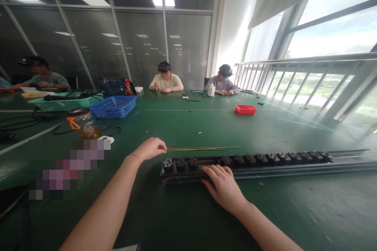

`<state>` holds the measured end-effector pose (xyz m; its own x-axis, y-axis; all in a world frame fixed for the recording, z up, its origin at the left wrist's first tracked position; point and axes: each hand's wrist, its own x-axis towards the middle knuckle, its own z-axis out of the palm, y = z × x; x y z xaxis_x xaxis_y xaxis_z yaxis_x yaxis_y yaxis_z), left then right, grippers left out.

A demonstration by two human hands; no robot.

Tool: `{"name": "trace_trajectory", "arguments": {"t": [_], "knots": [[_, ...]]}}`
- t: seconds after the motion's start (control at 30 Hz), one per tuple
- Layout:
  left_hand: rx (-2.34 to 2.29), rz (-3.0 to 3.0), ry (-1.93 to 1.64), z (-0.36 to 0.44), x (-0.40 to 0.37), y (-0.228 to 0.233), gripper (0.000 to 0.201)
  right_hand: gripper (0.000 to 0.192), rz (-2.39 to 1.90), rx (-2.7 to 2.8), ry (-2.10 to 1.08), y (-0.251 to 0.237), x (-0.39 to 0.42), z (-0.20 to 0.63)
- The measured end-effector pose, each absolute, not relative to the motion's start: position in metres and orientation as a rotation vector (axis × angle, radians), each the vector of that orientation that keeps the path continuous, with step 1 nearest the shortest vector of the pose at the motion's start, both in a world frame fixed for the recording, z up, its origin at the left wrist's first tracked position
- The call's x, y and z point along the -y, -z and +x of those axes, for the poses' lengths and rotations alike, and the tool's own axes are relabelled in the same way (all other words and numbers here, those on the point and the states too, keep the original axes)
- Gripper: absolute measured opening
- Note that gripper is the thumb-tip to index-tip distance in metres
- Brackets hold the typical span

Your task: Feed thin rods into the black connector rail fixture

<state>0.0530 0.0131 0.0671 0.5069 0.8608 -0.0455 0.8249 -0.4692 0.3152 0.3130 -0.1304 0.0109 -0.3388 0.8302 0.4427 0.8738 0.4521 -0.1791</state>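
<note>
My left hand (150, 149) is closed in a pinch on the left ends of a few thin brass rods (203, 149). The rods stretch to the right, just behind a long black power strip (253, 173). This strip is an open channel holding a row of black socket blocks (250, 159), with a gap between the left three and the others. Over the channel at that gap lies my right hand (222, 186), its fingers on top and its thumb at the near side. What sits under these fingers is hidden.
A red tray (246, 110) stands farther back. To the left are a blue basket (113, 106), a green basket (66, 102), a jar with an orange strap (84, 123) and cables. Several people sit along the far side of the green table (165, 125). Windows with a railing are on the right.
</note>
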Motion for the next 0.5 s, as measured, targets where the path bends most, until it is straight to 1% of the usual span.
{"name": "trace_trajectory", "arguments": {"t": [0.1, 0.23, 0.37, 0.5], "knots": [[-1.423, 2.43, -0.112, 0.054, -0.019, -0.048, 0.017, 0.025, -1.429, 2.233, 0.139, -0.011, 0.13, 0.313], [-1.535, 2.425, -0.206, 0.056, -0.02, -0.038, 0.017, 0.024, -1.428, 2.235, 0.147, -0.013, 0.131, 0.313], [-1.603, 2.427, -0.253, 0.051, -0.021, -0.037, 0.019, 0.025, -1.433, 2.233, 0.128, -0.014, 0.132, 0.312], [-1.631, 2.521, -0.301, 0.049, -0.022, -0.033, 0.028, 0.025, -1.436, 2.228, 0.118, -0.014, 0.131, 0.312]]}}
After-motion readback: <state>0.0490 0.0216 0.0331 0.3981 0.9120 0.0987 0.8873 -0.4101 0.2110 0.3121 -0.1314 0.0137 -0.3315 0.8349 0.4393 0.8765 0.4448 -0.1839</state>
